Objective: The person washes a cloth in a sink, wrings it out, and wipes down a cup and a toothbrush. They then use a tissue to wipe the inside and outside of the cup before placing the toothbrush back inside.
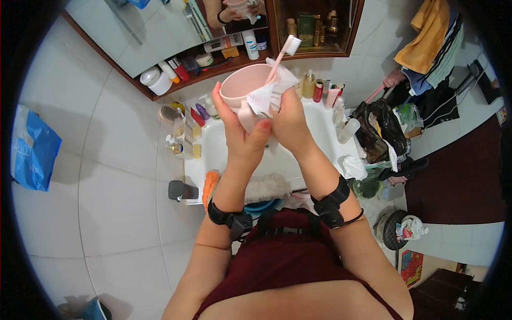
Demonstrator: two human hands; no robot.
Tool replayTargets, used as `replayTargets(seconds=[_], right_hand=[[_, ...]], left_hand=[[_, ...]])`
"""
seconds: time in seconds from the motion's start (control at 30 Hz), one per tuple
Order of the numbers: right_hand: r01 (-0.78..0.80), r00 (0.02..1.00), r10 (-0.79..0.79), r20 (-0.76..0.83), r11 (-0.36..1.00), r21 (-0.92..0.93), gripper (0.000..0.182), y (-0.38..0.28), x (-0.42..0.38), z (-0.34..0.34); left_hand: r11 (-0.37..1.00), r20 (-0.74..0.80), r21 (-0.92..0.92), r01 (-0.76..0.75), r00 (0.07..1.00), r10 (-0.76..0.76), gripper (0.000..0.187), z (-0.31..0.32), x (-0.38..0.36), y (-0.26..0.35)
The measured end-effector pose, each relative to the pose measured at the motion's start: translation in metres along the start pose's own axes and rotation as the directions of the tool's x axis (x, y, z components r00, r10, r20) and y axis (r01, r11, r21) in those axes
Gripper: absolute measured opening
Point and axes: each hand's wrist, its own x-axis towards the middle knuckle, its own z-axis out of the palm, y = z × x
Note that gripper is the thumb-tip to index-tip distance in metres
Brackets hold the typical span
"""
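A pink cup (245, 80) with a handle is held up above the white sink (216, 152), tilted so that its inside faces me. My left hand (242, 136) wraps around the cup's left side and its handle. In my right hand (290, 125) a white tissue (266, 98) is pressed against the cup's right side. A pink toothbrush (280, 58) with white bristles leans out over the rim, its lower end inside the cup. The right fingers are partly hidden behind the tissue and cup.
Bottles and tubes (309, 84) line the sink's back ledge. Above hangs a mirrored cabinet (202, 69) with an open shelf of toiletries. To the right are a black plastic bag (376, 130) and hanging towels (424, 34). An orange cloth (210, 188) lies over the sink's left front edge.
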Motion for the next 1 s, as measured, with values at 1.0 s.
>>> replayTargets(seconds=[1.0], right_hand=[[0.174,0.984,-0.18,0.0,0.95,-0.26,0.032,0.006,-0.019,-0.004]], left_hand=[[0.997,0.042,0.054,-0.05,0.998,0.047,0.1,-0.002,-0.004,-0.001]])
